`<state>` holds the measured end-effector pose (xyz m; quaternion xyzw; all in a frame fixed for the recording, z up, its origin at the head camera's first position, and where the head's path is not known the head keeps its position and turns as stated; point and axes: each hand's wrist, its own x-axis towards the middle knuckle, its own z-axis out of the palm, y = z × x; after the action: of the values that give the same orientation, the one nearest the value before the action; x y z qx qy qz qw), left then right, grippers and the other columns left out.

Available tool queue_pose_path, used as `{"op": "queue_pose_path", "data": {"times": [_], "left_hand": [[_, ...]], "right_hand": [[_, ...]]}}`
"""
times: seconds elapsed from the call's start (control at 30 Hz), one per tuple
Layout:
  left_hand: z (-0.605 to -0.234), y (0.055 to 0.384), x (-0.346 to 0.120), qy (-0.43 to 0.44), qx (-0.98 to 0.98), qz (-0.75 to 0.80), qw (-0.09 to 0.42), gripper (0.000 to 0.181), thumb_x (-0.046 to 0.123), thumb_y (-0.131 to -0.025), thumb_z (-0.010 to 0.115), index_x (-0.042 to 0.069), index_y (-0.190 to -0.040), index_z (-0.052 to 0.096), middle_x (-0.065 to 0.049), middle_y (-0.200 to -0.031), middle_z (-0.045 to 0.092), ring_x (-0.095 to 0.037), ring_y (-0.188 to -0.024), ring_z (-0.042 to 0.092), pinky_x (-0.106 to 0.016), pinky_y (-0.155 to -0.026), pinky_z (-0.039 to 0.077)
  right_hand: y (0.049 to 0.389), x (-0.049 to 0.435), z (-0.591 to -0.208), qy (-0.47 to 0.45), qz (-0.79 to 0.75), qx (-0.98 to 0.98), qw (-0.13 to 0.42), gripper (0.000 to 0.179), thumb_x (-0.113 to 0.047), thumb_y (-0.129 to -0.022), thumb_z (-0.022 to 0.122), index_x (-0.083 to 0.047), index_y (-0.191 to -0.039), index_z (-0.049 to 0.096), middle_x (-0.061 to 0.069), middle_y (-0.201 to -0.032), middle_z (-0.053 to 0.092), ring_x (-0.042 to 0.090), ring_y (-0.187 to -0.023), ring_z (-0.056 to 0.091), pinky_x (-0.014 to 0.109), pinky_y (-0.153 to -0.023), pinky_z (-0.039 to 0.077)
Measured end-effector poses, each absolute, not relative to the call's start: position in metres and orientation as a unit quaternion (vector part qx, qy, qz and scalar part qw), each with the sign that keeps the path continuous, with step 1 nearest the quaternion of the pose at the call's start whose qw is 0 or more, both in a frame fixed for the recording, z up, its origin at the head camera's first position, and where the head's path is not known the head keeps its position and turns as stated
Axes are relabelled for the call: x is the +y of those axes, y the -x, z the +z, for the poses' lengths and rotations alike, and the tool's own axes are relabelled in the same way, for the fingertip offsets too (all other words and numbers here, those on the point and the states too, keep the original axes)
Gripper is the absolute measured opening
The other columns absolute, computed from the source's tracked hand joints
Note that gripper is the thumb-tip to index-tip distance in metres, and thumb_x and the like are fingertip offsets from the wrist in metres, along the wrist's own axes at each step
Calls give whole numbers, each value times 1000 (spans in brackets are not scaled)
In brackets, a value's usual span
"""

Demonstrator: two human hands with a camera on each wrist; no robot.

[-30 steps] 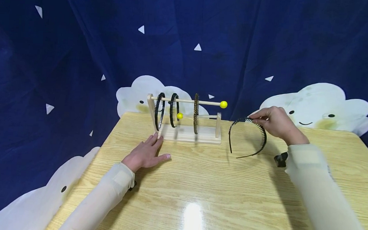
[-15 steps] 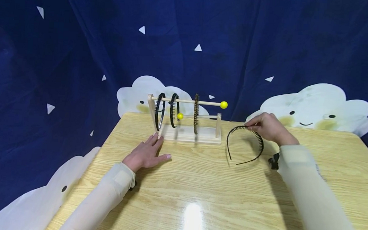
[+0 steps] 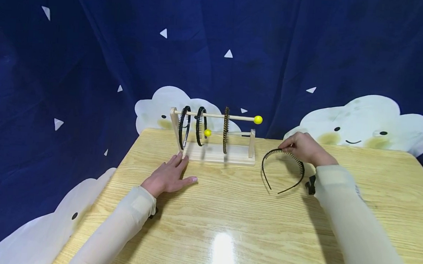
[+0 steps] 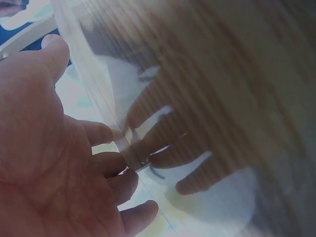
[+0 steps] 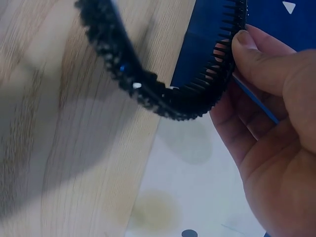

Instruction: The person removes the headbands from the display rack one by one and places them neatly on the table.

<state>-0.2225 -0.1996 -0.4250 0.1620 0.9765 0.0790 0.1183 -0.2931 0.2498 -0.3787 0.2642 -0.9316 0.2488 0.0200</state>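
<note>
My right hand [image 3: 302,148] pinches a black toothed headband [image 3: 265,166] at the top of its arch, its two ends pointing down over the table. In the right wrist view the thumb and fingers grip the headband [image 5: 168,101], which shows comb teeth inside and a beaded outer face. With fingers spread, my left hand [image 3: 167,175] rests by the left end of the wooden rack's base [image 3: 239,155]; the left wrist view shows its palm and loose fingers. Two black headbands [image 3: 199,127] and a brown patterned headband [image 3: 226,132] hang on the rack's upper bar.
Yellow balls cap the upper bar [image 3: 257,119] and the shorter lower bar [image 3: 207,133] of the rack. Behind the wooden table [image 3: 192,226] hangs a dark blue curtain [image 3: 256,38] with white triangles and clouds.
My right hand has lowered the black headband and come slightly left and nearer, turning it a little. My left hand and the rack have stayed in place.
</note>
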Motion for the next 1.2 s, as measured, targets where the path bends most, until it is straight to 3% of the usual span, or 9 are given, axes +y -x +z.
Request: {"op": "queue_pose_path", "data": {"times": [0.73, 1.2], "left_hand": [[-426, 223, -201, -160, 976, 82, 122, 94, 73, -95, 42, 11, -162, 19, -16, -167, 3, -36, -152, 10, -61, -116, 21], [-426, 223, -201, -162, 976, 86, 121, 94, 72, -96, 43, 10, -162, 19, -17, -166, 3, -36, -152, 9, -62, -117, 17]], "right_hand": [[304, 234, -392, -257, 245, -935, -1, 18, 8, -87, 71, -4, -96, 81, 13, -98, 76, 37, -100, 68, 53, -90, 52], [307, 232, -403, -256, 236, -938, -12, 19, 7, -88, 71, -7, -94, 82, 10, -96, 76, 35, -98, 68, 52, -88, 53]]}}
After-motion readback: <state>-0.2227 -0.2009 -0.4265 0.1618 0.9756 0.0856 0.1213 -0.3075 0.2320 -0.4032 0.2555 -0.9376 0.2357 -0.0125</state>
